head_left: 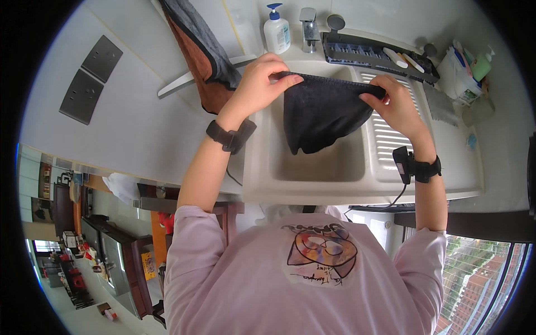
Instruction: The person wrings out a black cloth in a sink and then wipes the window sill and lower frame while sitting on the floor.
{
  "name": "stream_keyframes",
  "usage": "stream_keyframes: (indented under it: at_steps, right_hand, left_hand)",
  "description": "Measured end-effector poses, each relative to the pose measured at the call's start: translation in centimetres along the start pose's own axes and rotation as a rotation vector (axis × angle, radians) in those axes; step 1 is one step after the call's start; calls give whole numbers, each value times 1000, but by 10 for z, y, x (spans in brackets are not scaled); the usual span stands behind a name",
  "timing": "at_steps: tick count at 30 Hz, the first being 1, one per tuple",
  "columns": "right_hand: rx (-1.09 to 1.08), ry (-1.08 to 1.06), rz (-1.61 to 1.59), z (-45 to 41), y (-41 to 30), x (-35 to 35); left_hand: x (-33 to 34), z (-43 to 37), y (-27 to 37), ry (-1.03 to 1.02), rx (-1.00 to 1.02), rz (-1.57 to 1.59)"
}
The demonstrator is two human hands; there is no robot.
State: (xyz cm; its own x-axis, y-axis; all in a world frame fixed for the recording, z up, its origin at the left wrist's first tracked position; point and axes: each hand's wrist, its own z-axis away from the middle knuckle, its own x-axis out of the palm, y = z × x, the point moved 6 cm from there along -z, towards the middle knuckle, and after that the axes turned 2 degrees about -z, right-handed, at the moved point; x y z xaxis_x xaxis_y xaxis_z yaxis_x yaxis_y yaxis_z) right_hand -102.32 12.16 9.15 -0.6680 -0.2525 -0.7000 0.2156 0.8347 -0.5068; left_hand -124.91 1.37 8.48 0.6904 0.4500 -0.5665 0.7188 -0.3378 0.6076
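A dark cloth with a stitched edge hangs between my hands, over the basin of a beige sink. My left hand pinches its upper left corner between thumb and fingers. At the upper right corner, my right hand grips the same edge. The top edge is stretched nearly straight, sloping slightly down to the right. Below it the fabric droops in loose folds and hides part of the basin. Each wrist wears a black strap with a small device.
Behind the basin stand a white pump bottle and a chrome faucet. A black rack with brushes runs along the back right. Ribbed drainboard lies right of the basin. Grey and brown towels hang at left; a white bucket holds bottles.
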Motion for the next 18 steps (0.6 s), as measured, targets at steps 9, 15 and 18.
stream_keyframes:
  at_steps: [9, 15, 18]
  right_hand:
    - [-77, 48, -185, -17, -14, 8]
    - [-16, -104, -559, -29, -22, 24]
    - [-114, -275, -484, -31, -36, 40]
  left_hand:
    - [24, -2, 8, -244, -155, 807]
    - [35, -3, 20, -356, -160, 855]
    - [38, -7, 24, -343, -130, 798]
